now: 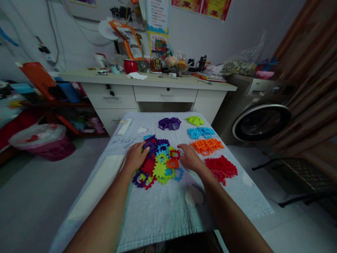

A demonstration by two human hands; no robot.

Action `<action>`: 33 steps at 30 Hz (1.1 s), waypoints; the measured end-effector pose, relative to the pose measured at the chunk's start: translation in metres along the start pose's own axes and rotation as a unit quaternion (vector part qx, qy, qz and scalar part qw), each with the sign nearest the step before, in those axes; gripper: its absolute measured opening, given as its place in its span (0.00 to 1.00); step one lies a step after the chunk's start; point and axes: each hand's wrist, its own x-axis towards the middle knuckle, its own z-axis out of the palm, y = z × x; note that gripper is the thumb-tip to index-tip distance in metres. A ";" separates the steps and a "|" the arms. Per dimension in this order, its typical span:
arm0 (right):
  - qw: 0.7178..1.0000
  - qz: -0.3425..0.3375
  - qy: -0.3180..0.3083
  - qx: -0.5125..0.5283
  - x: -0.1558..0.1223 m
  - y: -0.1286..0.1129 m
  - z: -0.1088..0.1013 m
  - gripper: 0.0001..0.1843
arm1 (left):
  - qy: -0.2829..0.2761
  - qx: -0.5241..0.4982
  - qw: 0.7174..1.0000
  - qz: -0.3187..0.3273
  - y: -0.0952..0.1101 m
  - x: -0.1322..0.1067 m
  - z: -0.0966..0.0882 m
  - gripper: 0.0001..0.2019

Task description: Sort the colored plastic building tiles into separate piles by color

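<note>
A mixed pile of interlocking plastic building tiles (160,168) in purple, red, green, blue and orange lies mid-table. My left hand (135,157) rests against the pile's left side, thumb apart from the fingers, with no tile visibly gripped. At the pile's right side my right hand (190,157) is also open, its fingers by the red frame tile (174,154). Sorted heaps lie around: purple tiles (170,123) behind the pile, and green tiles (195,121), blue tiles (200,133), orange tiles (207,146) and red tiles (221,168) down the right side.
A pale cloth (163,214) covers the table. A white box-like bar (124,127) lies at its back left. Beyond stands a cluttered desk (165,94), with a washing machine (260,112) at right. A pink bin (44,142) and a dark chair-like frame (302,175) stand on the floor.
</note>
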 end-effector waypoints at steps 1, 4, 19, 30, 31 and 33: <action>1.000 0.004 -0.006 -0.004 0.002 0.002 0.005 0.28 | 0.002 -0.004 1.000 -0.007 0.000 0.000 0.000 0.25; 1.000 0.005 -0.021 0.000 0.002 0.010 0.016 0.30 | 0.005 -0.023 0.999 -0.024 0.000 0.000 -0.001 0.26; 0.996 -0.051 0.065 0.021 -0.026 0.026 -0.039 0.22 | 0.014 -0.052 0.998 -0.036 -0.002 0.002 0.000 0.25; 0.991 0.024 -0.015 -0.128 -0.093 0.079 -0.101 0.25 | 0.013 -0.085 0.995 -0.045 -0.005 0.003 0.000 0.25; 0.990 0.028 -0.023 -0.136 -0.094 0.078 -0.099 0.24 | 0.015 -0.089 0.995 -0.041 -0.004 0.003 0.000 0.25; 0.988 0.033 -0.037 -0.148 -0.093 0.075 -0.096 0.23 | 0.019 -0.098 0.995 -0.032 -0.004 0.003 -0.001 0.25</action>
